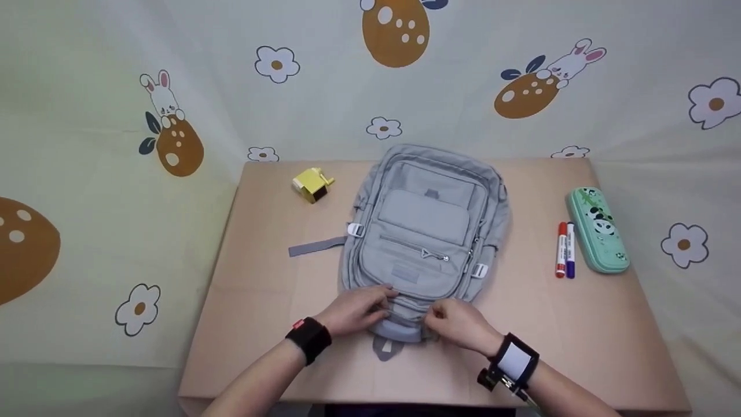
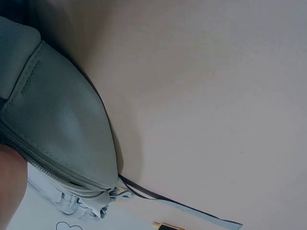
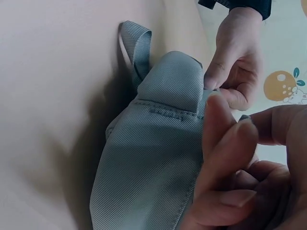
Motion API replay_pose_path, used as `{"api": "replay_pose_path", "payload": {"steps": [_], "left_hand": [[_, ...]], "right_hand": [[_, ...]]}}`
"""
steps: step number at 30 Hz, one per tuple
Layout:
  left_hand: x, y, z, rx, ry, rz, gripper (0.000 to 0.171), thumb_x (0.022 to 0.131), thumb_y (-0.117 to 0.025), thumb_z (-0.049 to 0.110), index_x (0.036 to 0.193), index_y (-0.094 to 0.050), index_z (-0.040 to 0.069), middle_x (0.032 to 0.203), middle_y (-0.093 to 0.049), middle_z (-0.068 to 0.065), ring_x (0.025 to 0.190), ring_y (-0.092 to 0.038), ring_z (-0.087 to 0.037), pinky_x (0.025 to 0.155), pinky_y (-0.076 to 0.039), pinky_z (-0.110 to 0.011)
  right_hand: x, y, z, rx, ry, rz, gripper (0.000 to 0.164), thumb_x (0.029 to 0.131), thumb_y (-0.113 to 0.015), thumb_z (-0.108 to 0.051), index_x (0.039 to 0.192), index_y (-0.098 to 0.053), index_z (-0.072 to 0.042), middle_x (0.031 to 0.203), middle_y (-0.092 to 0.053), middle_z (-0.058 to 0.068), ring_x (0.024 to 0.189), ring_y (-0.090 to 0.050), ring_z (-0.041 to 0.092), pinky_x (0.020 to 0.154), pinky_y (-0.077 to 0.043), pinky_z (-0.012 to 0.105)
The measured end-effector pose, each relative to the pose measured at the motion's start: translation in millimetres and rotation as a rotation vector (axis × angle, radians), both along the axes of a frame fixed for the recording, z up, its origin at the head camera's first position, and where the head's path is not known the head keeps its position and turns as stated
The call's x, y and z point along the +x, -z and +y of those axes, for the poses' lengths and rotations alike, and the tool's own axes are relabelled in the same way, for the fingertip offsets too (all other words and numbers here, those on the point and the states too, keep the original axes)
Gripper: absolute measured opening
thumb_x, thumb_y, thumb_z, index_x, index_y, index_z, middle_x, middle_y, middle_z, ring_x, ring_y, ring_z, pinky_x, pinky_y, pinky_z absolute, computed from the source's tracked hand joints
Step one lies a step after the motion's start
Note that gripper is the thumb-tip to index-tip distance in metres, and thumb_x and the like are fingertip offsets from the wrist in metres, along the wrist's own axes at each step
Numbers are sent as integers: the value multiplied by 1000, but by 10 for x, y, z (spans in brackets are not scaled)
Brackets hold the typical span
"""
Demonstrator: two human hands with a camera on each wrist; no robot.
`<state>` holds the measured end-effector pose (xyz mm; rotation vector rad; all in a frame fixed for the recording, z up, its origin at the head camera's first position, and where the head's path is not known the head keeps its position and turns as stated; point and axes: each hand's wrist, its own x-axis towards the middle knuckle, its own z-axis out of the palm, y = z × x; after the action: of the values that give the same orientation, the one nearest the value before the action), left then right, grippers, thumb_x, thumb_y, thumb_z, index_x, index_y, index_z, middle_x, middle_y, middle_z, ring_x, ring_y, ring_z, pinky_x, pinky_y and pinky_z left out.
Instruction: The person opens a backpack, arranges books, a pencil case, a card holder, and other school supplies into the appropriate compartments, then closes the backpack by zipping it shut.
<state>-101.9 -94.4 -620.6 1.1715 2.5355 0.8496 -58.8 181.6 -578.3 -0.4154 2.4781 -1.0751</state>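
A grey backpack (image 1: 425, 220) lies front side up, its top end toward the person. At that end, the left hand (image 1: 356, 310) grips the fabric beside the carry handle (image 1: 396, 330). Across from it, the right hand (image 1: 460, 324) has its fingers bent at the bag's top edge. The right wrist view shows its thumb and fingertip pinching a small grey zipper pull (image 3: 244, 117), mostly covered by the fingers. A zipper (image 2: 45, 165) curves along the top edge in the left wrist view, close to a left finger (image 2: 10, 184).
A yellow pencil sharpener with a crank (image 1: 312, 185) stands at the back left of the table (image 1: 255, 324). To the right lie a red marker (image 1: 561, 249), a blue marker (image 1: 571, 249) and a green panda pencil case (image 1: 599, 231). A grey strap (image 1: 315, 247) extends leftward from the backpack.
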Motion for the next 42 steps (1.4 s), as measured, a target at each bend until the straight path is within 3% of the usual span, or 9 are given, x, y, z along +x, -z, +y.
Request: {"api": "replay_pose_path", "payload": {"steps": [6, 14, 22, 26, 33, 36, 38, 42], "left_hand": [[-16, -6, -10, 16, -39, -39, 8, 101, -66, 21, 102, -61, 15, 136, -65, -2, 133, -54, -16, 108, -44, -34], [-13, -16, 24, 8, -45, -1, 10, 97, -68, 19, 104, -62, 17, 132, -66, -1, 124, -60, -16, 103, -47, -32], [145, -69, 397, -38, -75, 56, 34, 95, -71, 43, 118, -68, 20, 113, -68, 9, 108, -60, -9, 94, -48, -30], [200, -61, 540, -13, -141, 29, 21, 95, -73, 36, 109, -69, 21, 104, -68, 11, 100, -59, -7, 87, -48, -26], [248, -61, 563, 48, -210, 29, 10, 95, -73, 29, 96, -68, 20, 89, -63, 12, 82, -57, -3, 71, -47, -20], [261, -78, 571, 62, -237, 30, 8, 91, -73, 24, 93, -66, 20, 85, -61, 12, 77, -55, -3, 68, -46, -19], [268, -101, 583, 61, -264, 4, 9, 87, -73, 22, 91, -65, 21, 84, -60, 13, 76, -54, -2, 67, -45, -19], [276, -165, 606, 35, -313, -118, 10, 87, -71, 22, 88, -61, 22, 81, -56, 13, 73, -53, -4, 64, -44, -23]], "right_hand": [[-39, -46, -106, 7, -13, -16, 26, 96, -60, -23, 75, -70, -13, 66, -69, 0, 52, -56, 10, 47, -45, 30], [-108, -28, -166, 44, -23, -7, 27, 97, -59, -25, 75, -70, -14, 60, -60, -10, 50, -51, 8, 46, -42, 28], [-192, 27, -151, 68, -30, 35, 32, 97, -61, -27, 66, -57, -21, 58, -50, -12, 51, -48, 8, 49, -40, 28], [-223, 50, -135, 74, -53, 89, 32, 98, -62, -31, 68, -56, -24, 60, -50, -14, 54, -49, 6, 52, -42, 28], [-253, 36, 25, 23, -34, 174, 19, 97, -66, -26, 78, -64, -26, 70, -56, -16, 64, -53, 6, 58, -45, 27], [-253, 49, 85, 23, -92, 236, 8, 91, -68, -17, 86, -70, -23, 79, -60, -15, 73, -55, 7, 64, -48, 28], [-249, 72, 106, 35, -168, 294, 10, 85, -70, -13, 92, -72, -20, 86, -63, -13, 79, -55, 8, 69, -49, 29], [-235, 136, 96, 60, -302, 406, 19, 81, -76, -12, 99, -76, -16, 92, -68, -10, 85, -54, 10, 73, -48, 30]]}}
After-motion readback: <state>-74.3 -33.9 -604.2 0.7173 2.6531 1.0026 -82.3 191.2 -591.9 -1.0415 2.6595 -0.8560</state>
